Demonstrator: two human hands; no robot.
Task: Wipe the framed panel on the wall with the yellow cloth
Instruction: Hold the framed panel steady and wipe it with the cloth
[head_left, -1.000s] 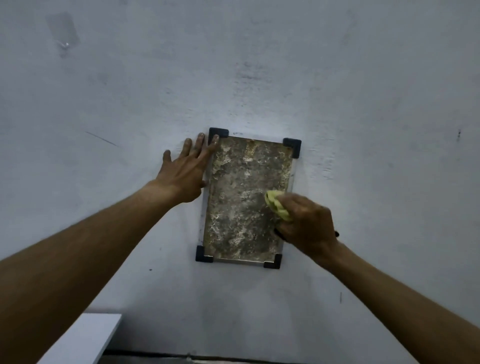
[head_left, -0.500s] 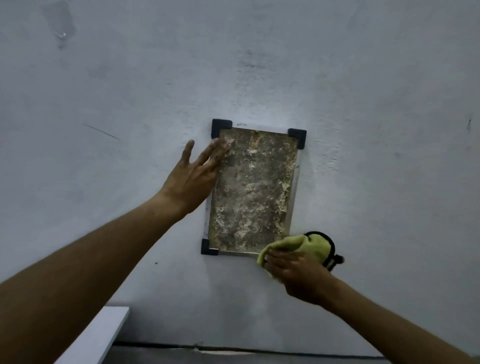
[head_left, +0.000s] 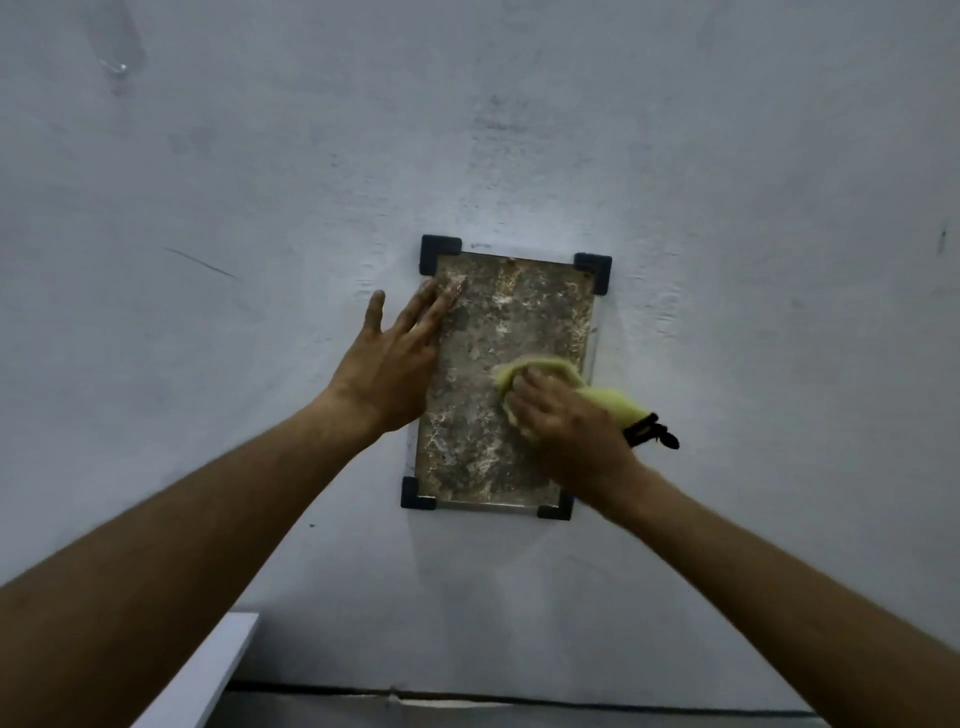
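On wall (head_left: 727, 156), one panel (head_left: 493, 322), one cloth (head_left: 609, 401)

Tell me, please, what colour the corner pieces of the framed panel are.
Black corner pieces, clearest in the head view.

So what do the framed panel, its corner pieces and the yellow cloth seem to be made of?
Framed panel: mottled brown-grey face, like stone or corroded sheet; a pale glossy strip along its right edge hints at glass or metal, unclear. Corner pieces: matte black, likely plastic or rubber. Yellow cloth: soft fabric, perhaps microfibre, bunched and creased under the right hand.
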